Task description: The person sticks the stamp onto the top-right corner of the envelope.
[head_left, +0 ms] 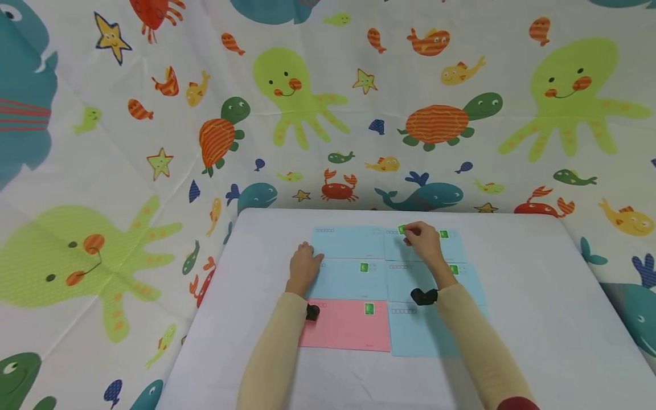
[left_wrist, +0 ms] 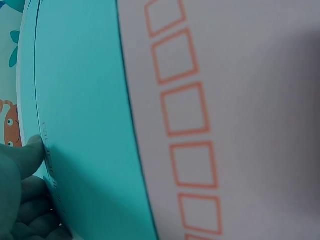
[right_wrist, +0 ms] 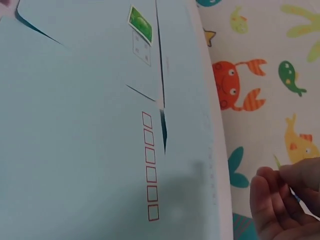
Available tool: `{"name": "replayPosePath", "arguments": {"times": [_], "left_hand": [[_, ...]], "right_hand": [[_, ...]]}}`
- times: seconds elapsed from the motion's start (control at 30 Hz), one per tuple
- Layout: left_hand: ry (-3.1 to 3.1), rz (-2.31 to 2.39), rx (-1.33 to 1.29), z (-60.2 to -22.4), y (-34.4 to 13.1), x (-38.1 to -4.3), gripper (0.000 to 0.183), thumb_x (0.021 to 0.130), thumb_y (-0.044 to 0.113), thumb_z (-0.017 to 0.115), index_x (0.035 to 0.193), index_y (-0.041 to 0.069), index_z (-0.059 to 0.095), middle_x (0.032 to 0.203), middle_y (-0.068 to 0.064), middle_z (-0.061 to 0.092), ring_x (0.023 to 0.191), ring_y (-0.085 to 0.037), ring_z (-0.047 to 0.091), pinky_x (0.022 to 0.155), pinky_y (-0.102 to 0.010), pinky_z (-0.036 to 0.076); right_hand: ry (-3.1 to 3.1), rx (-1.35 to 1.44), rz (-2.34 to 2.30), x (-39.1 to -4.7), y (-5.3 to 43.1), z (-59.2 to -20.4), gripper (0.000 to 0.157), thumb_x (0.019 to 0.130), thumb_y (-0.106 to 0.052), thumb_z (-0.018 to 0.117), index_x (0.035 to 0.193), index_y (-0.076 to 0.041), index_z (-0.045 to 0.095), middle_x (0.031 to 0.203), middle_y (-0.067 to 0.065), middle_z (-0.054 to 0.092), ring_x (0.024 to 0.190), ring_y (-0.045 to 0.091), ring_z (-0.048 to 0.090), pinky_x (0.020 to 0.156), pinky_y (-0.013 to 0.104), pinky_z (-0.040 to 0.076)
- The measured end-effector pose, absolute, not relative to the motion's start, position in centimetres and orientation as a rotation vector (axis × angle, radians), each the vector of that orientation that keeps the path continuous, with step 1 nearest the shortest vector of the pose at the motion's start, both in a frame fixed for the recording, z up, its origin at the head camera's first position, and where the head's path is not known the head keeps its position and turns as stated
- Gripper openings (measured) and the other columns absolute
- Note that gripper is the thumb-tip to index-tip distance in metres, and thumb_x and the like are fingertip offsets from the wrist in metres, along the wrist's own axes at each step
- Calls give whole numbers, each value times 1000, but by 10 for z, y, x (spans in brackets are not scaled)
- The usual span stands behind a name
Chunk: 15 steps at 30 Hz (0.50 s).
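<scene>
My right hand (head_left: 424, 242) is raised over the top right blue envelope (head_left: 456, 250) and pinches a small green stamp (head_left: 402, 229) between thumb and fingertips. In the right wrist view the hand (right_wrist: 287, 200) shows just a thin edge of that stamp (right_wrist: 276, 161). A second green stamp (head_left: 443, 234) lies on the same envelope. My left hand (head_left: 303, 265) rests at the left edge of the blue envelopes, near where the top left one (head_left: 348, 242) meets the middle left one (head_left: 338, 285). In the left wrist view its thumb (left_wrist: 32, 155) touches an envelope edge.
Beneath these lies a pink envelope (head_left: 343, 330) bearing a green stamp (head_left: 369, 308). Beside it is another blue envelope (head_left: 420, 336), partly under my right arm. All lie on a white table (head_left: 538, 285). A cloth printed with sea animals (head_left: 328, 125) hangs behind.
</scene>
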State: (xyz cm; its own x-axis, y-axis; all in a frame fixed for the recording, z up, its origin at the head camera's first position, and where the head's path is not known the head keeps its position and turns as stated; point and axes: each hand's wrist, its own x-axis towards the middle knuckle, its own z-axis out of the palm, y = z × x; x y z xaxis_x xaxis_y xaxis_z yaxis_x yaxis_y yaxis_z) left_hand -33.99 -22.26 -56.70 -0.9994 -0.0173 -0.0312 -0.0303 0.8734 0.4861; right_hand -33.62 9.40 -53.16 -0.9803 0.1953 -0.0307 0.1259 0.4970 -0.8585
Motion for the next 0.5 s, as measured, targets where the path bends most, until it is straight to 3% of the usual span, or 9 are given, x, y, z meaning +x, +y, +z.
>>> {"name": "replayPosePath", "arguments": {"times": [0.5], "left_hand": [[3016,816,-37,-568,-223,-340,50,97,25,65,133,-9,59,149,-28,48,140,-41,46,113,-52,42]], "right_hand": [[-2654,-237,1510,-359,64,-537,26,102,-15,56,120,2,66,110,22,68,90,29,69,85,36,60]]}}
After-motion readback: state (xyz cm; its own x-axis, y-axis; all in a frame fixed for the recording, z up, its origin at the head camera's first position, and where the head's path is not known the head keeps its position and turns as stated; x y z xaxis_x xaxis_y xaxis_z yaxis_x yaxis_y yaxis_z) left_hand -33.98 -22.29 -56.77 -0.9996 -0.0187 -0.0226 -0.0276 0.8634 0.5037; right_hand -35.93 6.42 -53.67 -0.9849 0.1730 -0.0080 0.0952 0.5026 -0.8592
